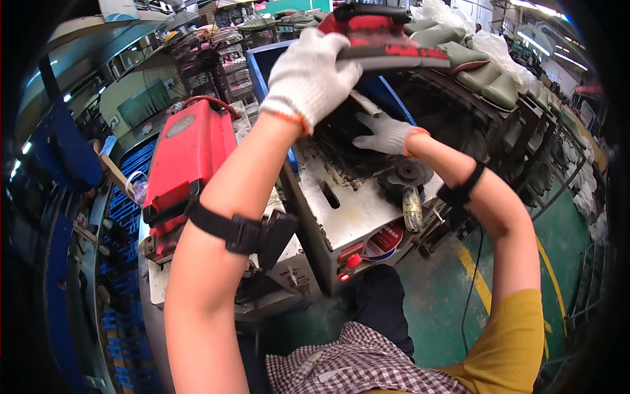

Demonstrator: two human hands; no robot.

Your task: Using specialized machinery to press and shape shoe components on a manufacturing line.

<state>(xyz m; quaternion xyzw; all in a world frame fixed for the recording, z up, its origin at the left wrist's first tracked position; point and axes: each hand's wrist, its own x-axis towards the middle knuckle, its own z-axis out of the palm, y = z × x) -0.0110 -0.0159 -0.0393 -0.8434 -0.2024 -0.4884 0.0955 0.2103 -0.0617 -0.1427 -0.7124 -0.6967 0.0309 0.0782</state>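
While your arms are raised in front of you, a blue rack (pixel 125 210) runs down the far left, and just beside it sits a red machine (pixel 187 157) with a round grey disc on its top. Your left forearm crosses in front of that machine's lower edge, wearing a black strap with a small black box (pixel 252 234) near the wrist. Your left hand (pixel 308 75), in a white knit glove with an orange cuff, is lifted high and its fingers are curled shut around the left end of a red and black curved piece (pixel 387 41), which you hold up near the top of the view, tilted down toward the right. Below it stands a grey metal machine table (pixel 348 210) with a slot in its plate, red buttons on its front face and dark dust over its back part. Your right hand (pixel 387 133), gloved the same way, lies on that dusty back part with the fingers spread open and flat, gripping nothing. Near its wrist a dark round wheel (pixel 407 174) rests on the table. Further right, grey-green cushions (pixel 489 82) are stacked on shelving, above a green floor with a yellow line (pixel 476 276).
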